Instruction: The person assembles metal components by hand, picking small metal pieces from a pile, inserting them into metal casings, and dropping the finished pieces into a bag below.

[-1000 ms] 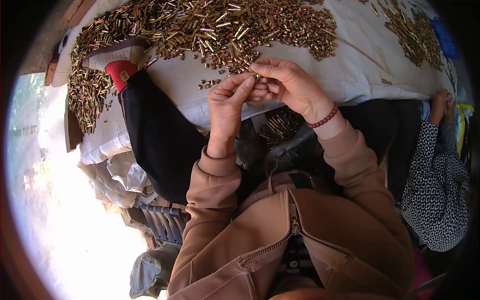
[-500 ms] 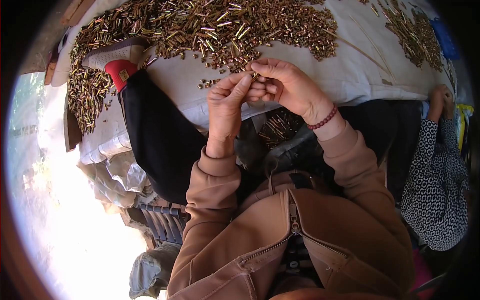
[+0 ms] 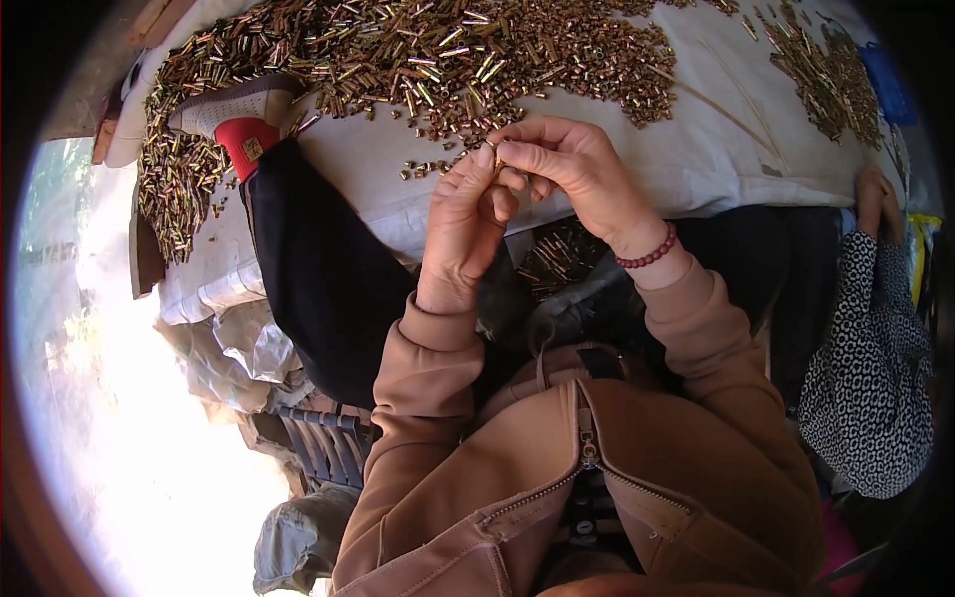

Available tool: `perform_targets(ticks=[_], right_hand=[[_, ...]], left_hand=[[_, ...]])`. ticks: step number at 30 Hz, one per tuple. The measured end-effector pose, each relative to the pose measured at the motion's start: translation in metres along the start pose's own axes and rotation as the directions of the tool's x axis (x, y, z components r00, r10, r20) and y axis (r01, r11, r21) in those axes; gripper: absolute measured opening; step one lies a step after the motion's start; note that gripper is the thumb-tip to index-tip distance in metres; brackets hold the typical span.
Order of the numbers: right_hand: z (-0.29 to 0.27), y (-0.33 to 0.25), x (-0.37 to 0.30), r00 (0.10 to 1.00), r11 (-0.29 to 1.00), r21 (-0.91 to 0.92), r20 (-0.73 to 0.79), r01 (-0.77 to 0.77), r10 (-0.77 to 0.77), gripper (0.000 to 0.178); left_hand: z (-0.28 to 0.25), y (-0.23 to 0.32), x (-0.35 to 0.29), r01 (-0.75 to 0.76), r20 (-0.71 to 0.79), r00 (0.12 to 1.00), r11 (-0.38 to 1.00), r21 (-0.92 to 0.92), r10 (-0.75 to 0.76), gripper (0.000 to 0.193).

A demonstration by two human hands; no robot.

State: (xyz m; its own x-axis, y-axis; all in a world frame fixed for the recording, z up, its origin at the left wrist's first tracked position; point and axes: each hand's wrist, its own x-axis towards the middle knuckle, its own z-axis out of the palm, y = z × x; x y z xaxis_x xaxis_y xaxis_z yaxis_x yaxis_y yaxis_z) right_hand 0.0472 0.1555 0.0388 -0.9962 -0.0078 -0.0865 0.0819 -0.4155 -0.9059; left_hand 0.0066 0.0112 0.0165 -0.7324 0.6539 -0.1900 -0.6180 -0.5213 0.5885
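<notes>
My left hand (image 3: 466,207) and my right hand (image 3: 572,171) meet above the near edge of a pale cloth. Thumbs and fingertips of both are pinched together on a small brass-coloured metal piece (image 3: 494,151); the fingers mostly hide its shape. Just beyond them lie a few short brass-coloured sleeves (image 3: 423,169) on the cloth. Farther off spreads a large heap of brass-coloured metal tubes and sleeves (image 3: 438,65). Below my hands, between dark-clad legs, sits a heap of similar slim pieces (image 3: 559,257).
A foot in a beige shoe and red sock (image 3: 249,139) rests among the pieces at left. Thin sticks (image 3: 731,114) lie on the pale cloth (image 3: 686,164). Another pile (image 3: 821,75) and a blue object (image 3: 885,80) are far right. Another person's patterned sleeve (image 3: 865,368) is at right.
My left hand has turned and shifted slightly right, its fingertips now raised against my right fingertips. The small metal piece stays between both hands.
</notes>
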Motion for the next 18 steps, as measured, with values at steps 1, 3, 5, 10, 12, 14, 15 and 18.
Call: perform_targets(ticks=[1, 3, 5, 10, 12, 14, 15, 18], right_hand=[[0.001, 0.001, 0.0, 1.0, 1.0, -0.001, 0.0, 0.0, 0.0, 0.023], [0.004, 0.003, 0.0, 0.994, 0.997, -0.067, -0.098, 0.038, -0.044, 0.019], [0.005, 0.007, 0.0, 0.991, 0.996, -0.022, -0.1, 0.092, -0.094, 0.017], [0.006, 0.008, 0.0, 0.982, 0.986, -0.079, -0.104, 0.15, -0.157, 0.012], [0.0, 0.006, 0.003, 0.982, 0.978, -0.131, -0.082, 0.159, -0.171, 0.014], [-0.004, -0.004, 0.003, 1.0, 1.0, -0.028, 0.014, 0.012, -0.012, 0.019], [-0.005, -0.005, 0.001, 1.0, 0.998, -0.064, -0.021, -0.017, 0.015, 0.025], [-0.006, -0.002, 0.002, 0.994, 0.985, 0.136, -0.005, -0.109, 0.11, 0.024]], left_hand=[[0.0, 0.0, 0.0, -0.001, 0.001, 1.0, 1.0, 0.0, 0.001, 0.022], [0.001, 0.0, -0.001, -0.015, -0.027, 0.999, 0.991, 0.135, 0.019, 0.023], [0.001, -0.001, 0.0, -0.003, -0.028, 1.0, 0.988, 0.151, 0.007, 0.023], [-0.005, 0.002, -0.001, 0.028, -0.056, 0.998, 0.975, 0.222, -0.016, 0.022], [-0.004, 0.004, -0.001, 0.041, -0.087, 0.996, 0.973, 0.228, -0.021, 0.021], [-0.005, 0.005, -0.001, 0.025, -0.063, 0.998, 0.979, 0.201, -0.012, 0.021], [-0.006, 0.006, -0.002, 0.007, -0.035, 0.999, 0.985, 0.175, -0.001, 0.021], [-0.002, 0.007, -0.002, -0.026, -0.042, 0.998, 0.973, 0.229, 0.036, 0.021]])
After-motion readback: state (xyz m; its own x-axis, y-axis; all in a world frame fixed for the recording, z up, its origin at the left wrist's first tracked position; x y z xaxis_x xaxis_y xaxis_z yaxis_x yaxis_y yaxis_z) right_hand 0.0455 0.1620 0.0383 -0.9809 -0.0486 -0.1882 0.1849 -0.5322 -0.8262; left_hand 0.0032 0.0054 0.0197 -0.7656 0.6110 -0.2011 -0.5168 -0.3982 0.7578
